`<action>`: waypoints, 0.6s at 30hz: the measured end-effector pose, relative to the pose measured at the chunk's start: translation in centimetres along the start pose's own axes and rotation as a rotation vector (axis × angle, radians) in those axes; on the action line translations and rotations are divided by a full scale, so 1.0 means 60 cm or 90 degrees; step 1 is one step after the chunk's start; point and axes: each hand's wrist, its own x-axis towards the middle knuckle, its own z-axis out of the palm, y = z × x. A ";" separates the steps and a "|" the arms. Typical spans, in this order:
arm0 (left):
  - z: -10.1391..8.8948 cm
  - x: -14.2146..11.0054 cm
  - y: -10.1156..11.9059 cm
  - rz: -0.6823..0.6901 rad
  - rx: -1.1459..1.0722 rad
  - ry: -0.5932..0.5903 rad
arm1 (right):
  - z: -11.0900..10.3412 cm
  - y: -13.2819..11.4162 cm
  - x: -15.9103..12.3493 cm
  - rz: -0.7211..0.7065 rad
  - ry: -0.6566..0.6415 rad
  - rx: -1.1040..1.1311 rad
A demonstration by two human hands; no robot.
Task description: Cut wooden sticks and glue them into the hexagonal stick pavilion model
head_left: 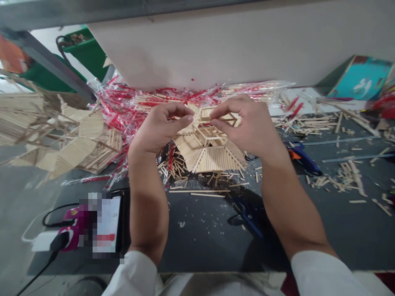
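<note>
A small model built of pale wooden sticks (216, 159), with sloping roof-like panels and an open six-sided frame on top, stands on the dark table between my hands. My left hand (159, 125) is closed in a pinch at the left of the top frame; what its fingertips hold is too small to make out. From the other side, my right hand (247, 121) pinches at the frame's upper right, thumb and forefinger close around a thin wooden stick (204, 121). The fingers partly hide the model's far side.
Finished stick models (70, 139) stand at the left. Red-and-clear plastic wrappers (114, 111) lie behind. A blue glue gun (304, 158) and stick offcuts (342, 179) are at the right. Blue pliers-like tool (249, 213), purple power strip (72, 228) and two loose sticks (206, 195) lie nearer.
</note>
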 end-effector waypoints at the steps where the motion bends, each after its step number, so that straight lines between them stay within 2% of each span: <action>1: 0.002 0.001 0.000 -0.007 0.001 -0.001 | 0.000 0.000 0.000 -0.002 0.001 0.002; 10: 0.008 0.008 -0.010 -0.009 -0.009 -0.010 | 0.002 0.000 0.001 -0.008 -0.005 0.003; 18: 0.009 0.006 -0.002 -0.001 -0.013 -0.008 | 0.004 -0.002 0.001 -0.002 -0.010 0.012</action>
